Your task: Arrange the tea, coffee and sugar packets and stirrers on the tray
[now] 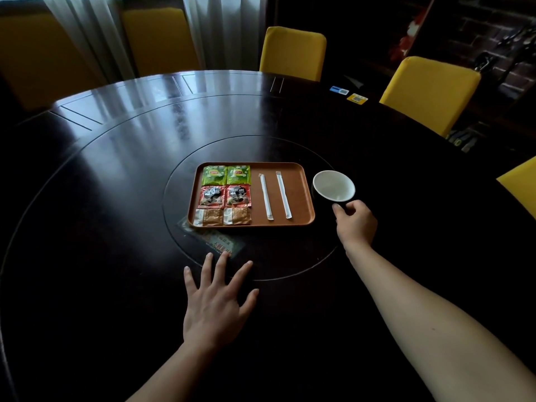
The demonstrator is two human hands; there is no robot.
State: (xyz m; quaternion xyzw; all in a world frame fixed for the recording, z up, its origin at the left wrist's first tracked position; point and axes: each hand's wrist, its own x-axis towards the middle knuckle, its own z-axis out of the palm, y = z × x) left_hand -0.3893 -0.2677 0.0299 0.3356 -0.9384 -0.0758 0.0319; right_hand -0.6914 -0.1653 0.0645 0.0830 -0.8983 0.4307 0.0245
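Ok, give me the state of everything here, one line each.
tray: flat on the table, loaded
tea packets: sealed, far row
coffee packets: sealed, middle row
sugar packets: sealed, near row
stirrers: wrapped, side by side
cup: upright, empty
left hand: open, fingers spread
right hand: at the cup

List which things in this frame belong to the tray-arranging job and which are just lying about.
Part of the job:
tray
two green tea packets
two red coffee packets
two sugar packets
two wrapped stirrers

Just lying about:
cup, beside the tray, right hand touching it
printed card under the tray's near edge
blue and yellow tags at the far rim
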